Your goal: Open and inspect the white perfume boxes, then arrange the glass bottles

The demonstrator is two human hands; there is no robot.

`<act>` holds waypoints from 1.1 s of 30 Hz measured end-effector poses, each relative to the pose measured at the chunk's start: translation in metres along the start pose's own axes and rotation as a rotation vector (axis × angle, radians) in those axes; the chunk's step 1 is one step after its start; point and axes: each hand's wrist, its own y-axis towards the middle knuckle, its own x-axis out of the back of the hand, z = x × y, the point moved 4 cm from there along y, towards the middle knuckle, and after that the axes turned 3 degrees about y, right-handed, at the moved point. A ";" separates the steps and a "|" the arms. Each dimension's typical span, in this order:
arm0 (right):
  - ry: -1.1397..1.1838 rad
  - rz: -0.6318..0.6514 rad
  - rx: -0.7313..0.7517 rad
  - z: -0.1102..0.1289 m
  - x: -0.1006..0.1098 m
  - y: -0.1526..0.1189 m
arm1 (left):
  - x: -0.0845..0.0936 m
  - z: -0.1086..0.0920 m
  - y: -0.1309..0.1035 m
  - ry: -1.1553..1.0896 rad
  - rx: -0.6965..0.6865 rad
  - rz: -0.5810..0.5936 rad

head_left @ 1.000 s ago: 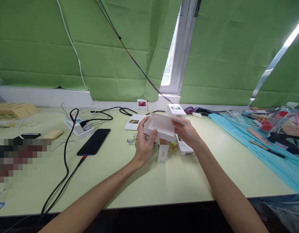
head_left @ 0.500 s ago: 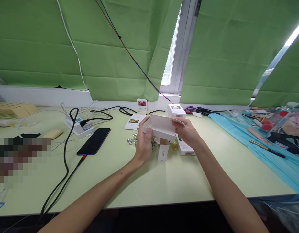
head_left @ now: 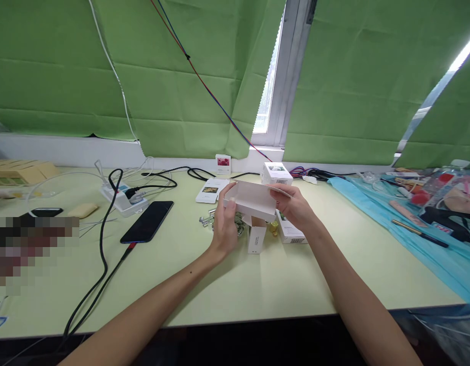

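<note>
Both hands hold one white cardboard box [head_left: 254, 197] above the table, its flap raised toward the right. My left hand [head_left: 226, 221] grips the box's left end, with the thumb on the near side. At the right end, my right hand [head_left: 292, 204] pinches the flap; some of its fingers are hidden behind the card. Below the held box stands a small white carton [head_left: 257, 239] with an open top. Small brass-coloured parts [head_left: 274, 229] lie beside it, next to another white box [head_left: 291, 230]. Silver metal pieces [head_left: 208, 219] lie left of the carton, partly behind my left hand.
A white box [head_left: 276, 174] and a small picture card [head_left: 223, 163] stand at the back, near a flat white packet [head_left: 209, 190]. On the left are a phone [head_left: 148, 222], a power strip [head_left: 124, 199] and black cables. Blue plastic sheeting [head_left: 376, 223] covers the right side, with a pen [head_left: 420, 234].
My left thumb has shifted slightly up and to the left on the box. Otherwise the hands, the box and the things on the table are nearly the same.
</note>
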 end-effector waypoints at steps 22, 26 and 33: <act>-0.057 0.005 0.033 0.000 0.000 0.000 | 0.001 0.006 0.000 0.009 0.047 -0.015; -0.056 0.016 0.035 -0.001 0.001 0.000 | 0.001 0.006 -0.001 -0.004 0.042 -0.014; -0.043 0.008 0.020 -0.001 0.002 0.000 | 0.000 0.009 0.000 -0.011 0.030 -0.021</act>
